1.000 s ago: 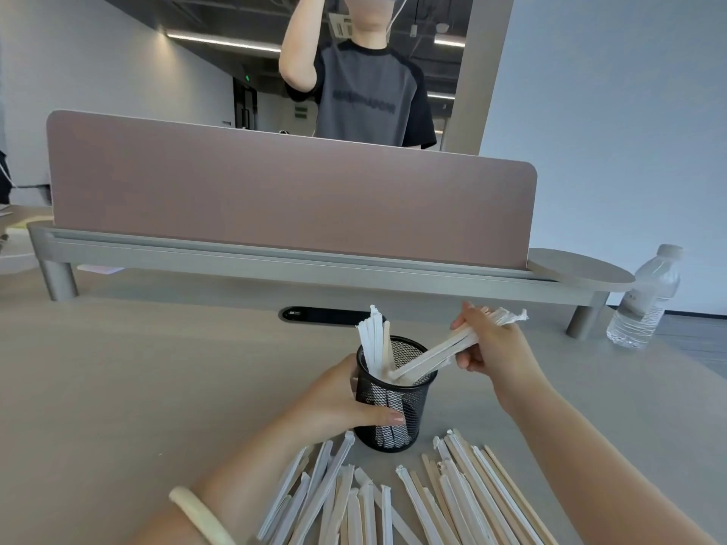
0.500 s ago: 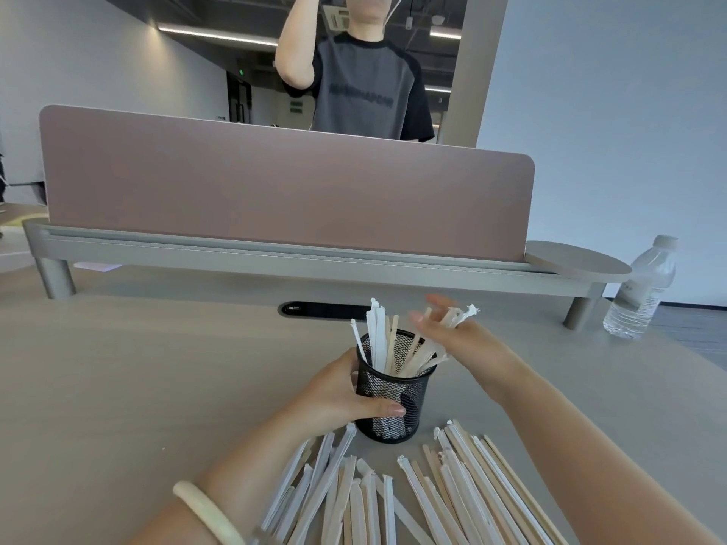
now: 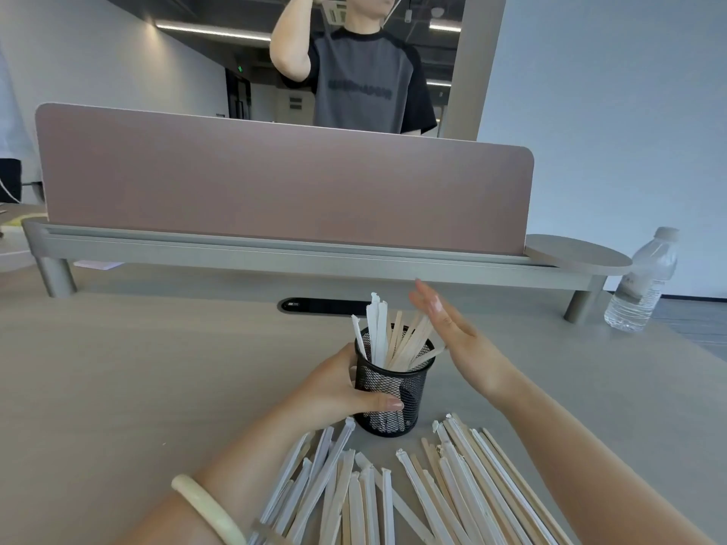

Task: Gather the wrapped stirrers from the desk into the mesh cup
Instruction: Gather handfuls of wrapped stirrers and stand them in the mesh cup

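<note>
Left hand [image 3: 338,391] wraps the black wire-mesh cup [image 3: 393,391] mid-desk, fingers closed round its wall, likely to keep it from tipping as stirrers drop in. Inside, a bunch of paper-wrapped wooden stirrers [image 3: 387,340] stands leaning. Right hand [image 3: 460,340] sits just beside the rim, fingers spread flat and empty, touching the leaning tips. Plenty more loose wrapped stirrers [image 3: 393,493] fan along the pale desk [image 3: 137,387] by its near edge.

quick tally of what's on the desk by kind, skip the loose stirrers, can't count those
mesh cup: 1
water bottle: 1
desk divider shelf: 1
hands: 2 (left hand gripping the cup, right hand open beside it)
Total: 5
</note>
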A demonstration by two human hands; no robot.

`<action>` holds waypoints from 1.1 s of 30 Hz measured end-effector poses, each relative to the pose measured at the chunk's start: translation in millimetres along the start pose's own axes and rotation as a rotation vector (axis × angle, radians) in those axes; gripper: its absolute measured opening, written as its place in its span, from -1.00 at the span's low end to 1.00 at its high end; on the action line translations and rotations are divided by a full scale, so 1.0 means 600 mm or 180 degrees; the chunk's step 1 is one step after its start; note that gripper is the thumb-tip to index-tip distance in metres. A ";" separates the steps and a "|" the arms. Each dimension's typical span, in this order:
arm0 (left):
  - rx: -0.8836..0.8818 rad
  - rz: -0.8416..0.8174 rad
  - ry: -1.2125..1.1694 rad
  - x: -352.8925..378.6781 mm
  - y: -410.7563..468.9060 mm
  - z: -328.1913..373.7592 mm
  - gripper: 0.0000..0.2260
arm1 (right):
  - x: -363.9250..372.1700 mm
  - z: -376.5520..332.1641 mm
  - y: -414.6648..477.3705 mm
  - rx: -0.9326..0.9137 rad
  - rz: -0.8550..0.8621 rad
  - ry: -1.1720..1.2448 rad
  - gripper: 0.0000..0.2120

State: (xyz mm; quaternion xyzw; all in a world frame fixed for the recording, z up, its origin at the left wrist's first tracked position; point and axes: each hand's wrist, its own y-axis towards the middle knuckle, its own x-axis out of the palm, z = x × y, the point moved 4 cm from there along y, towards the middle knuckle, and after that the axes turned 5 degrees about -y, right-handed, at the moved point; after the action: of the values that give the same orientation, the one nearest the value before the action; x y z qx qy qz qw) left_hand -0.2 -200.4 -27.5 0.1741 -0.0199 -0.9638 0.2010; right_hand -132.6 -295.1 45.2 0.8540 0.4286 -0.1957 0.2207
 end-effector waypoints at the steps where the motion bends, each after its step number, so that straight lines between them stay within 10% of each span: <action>1: -0.0005 -0.0003 0.0004 0.000 -0.001 0.000 -0.39 | -0.005 0.002 -0.004 -0.0041 0.0097 0.0057 -0.37; 5: -0.0017 -0.0015 0.0068 -0.001 -0.004 0.002 -0.33 | -0.064 0.033 -0.032 0.0525 0.0775 -0.0155 -0.48; 12: -0.0030 -0.0049 0.0099 0.002 -0.005 0.009 -0.38 | -0.050 0.094 -0.141 0.1884 -0.0840 -0.2710 -0.28; 21: -0.0007 -0.0040 0.0235 0.003 -0.006 0.006 -0.18 | -0.013 0.070 -0.137 0.1582 -0.1151 -0.2904 -0.84; 33: 0.0065 0.0012 0.0173 0.003 -0.004 0.005 -0.33 | -0.006 0.088 -0.120 0.1595 -0.0921 -0.2588 -0.65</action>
State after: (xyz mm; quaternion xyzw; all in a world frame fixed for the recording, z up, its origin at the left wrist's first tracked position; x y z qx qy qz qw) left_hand -3.8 -198.8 -25.4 0.2021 -0.0246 -0.9581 0.2015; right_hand -201.4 -287.6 -11.8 0.6671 0.3617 -0.6384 0.1286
